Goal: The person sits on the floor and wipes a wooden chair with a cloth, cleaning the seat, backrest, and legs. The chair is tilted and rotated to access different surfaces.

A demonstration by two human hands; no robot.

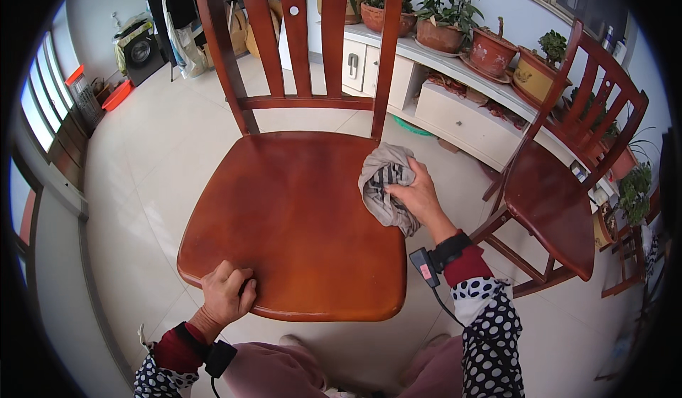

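A reddish-brown wooden chair stands right in front of me, its slatted backrest on the far side. My right hand grips a bunched grey cloth with dark stripes, pressed against the right edge of the seat. At the near left corner, my left hand rests on the seat's front edge with its fingers curled; whether they clasp the underside is hidden.
A second wooden chair is on the right. Behind stands a white low cabinet bearing several potted plants. A washing machine, a red basin and a clothes rack are at the far left.
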